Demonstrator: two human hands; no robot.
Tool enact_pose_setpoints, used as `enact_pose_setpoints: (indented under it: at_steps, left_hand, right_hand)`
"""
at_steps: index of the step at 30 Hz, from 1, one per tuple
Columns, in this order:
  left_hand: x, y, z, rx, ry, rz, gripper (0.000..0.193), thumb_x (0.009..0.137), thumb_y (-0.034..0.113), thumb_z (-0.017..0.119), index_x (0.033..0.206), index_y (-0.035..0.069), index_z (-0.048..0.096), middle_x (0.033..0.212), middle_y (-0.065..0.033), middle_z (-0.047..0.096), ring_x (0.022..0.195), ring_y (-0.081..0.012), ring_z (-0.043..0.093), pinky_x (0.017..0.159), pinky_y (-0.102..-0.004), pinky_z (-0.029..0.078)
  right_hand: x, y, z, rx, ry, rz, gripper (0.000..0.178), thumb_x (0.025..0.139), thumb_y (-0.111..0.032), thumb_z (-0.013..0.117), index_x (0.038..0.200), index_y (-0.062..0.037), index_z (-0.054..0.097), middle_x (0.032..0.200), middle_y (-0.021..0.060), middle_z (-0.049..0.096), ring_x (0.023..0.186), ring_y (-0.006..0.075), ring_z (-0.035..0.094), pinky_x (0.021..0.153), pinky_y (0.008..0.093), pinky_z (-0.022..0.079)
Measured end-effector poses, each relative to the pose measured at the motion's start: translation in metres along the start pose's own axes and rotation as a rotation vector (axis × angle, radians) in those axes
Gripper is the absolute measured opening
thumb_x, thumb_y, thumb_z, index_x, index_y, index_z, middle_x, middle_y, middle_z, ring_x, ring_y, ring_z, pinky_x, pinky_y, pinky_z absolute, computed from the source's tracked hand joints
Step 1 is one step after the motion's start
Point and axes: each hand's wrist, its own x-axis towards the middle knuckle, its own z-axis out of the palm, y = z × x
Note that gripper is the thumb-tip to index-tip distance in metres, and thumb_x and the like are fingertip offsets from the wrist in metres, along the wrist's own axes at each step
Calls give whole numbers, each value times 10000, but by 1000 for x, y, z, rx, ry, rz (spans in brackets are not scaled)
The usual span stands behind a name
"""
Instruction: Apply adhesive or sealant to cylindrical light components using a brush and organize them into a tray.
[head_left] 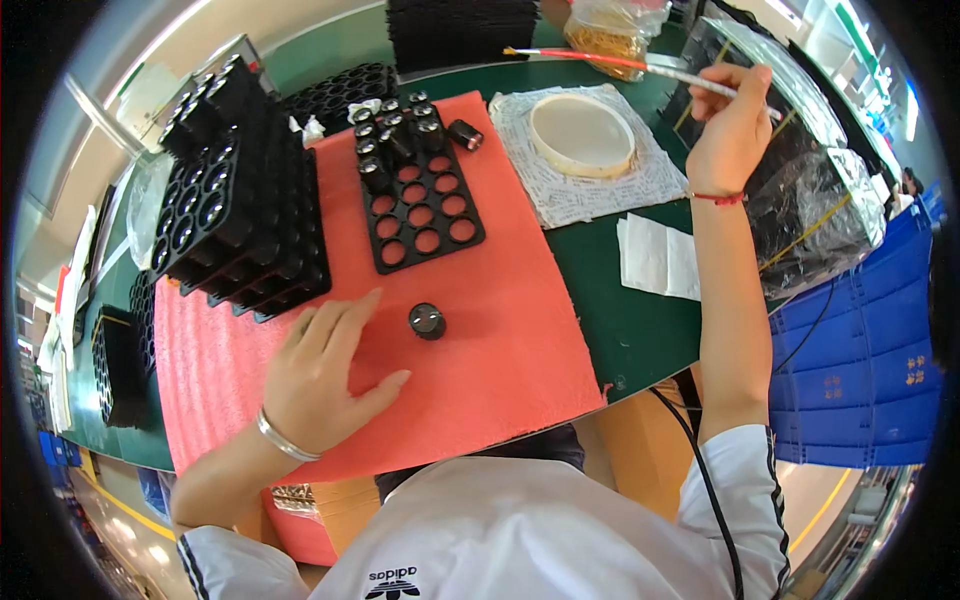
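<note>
My right hand is raised at the far right, closed on a thin paintbrush with a red and white handle; its tip points left. My left hand rests over the pink foam mat, thumb and fingers apart, holding nothing. Just right of its fingertips a small black cylinder stands by itself on the mat. Farther back lies a black tray with round holes. Several black cylinders with shiny tops stand in its far part, and another cylinder lies tilted beside it.
Stacked black trays holding cylinders rise at the left. A shallow round white dish sits on a printed cloth, with folded white paper nearer. A bag of yellowish pieces and a plastic-wrapped box stand at the right.
</note>
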Motion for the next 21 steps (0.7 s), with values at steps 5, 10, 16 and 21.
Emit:
enact_pose_setpoints:
  at_steps: [5, 10, 16, 21]
  left_hand:
    - [10, -7, 8, -12, 61, 34, 558, 666, 319, 699, 1094, 10, 517, 903, -126, 543, 798, -284, 554, 682, -355, 478]
    - [18, -11, 15, -143, 11, -32, 456, 656, 291, 723, 995, 58, 527, 872, -104, 558, 758, -264, 580, 641, -344, 475]
    - [24, -16, 27, -246, 1, 42, 301, 707, 272, 661, 920, 96, 540, 827, -48, 559, 697, -221, 592, 555, -339, 474]
    - [27, -18, 28, -337, -10, 66, 262, 702, 227, 656, 918, 125, 550, 830, -33, 563, 696, -217, 593, 550, -332, 473]
  right_hand:
    - [-2, -4, -1, -55, 18, 40, 550, 928, -441, 333, 700, -9, 584, 567, 61, 545, 461, 90, 433, 453, 207, 337]
    - [-2, -6, 0, -79, 19, -8, 567, 924, -469, 328, 698, -6, 566, 570, 62, 540, 466, 97, 441, 455, 211, 346]
    - [-5, -4, 1, -67, 4, -18, 582, 912, -499, 348, 685, -9, 565, 568, 59, 539, 460, 92, 447, 444, 203, 341]
    - [-8, -9, 6, -75, 29, -30, 579, 913, -488, 354, 671, -9, 570, 569, 59, 549, 469, 93, 448, 450, 204, 331]
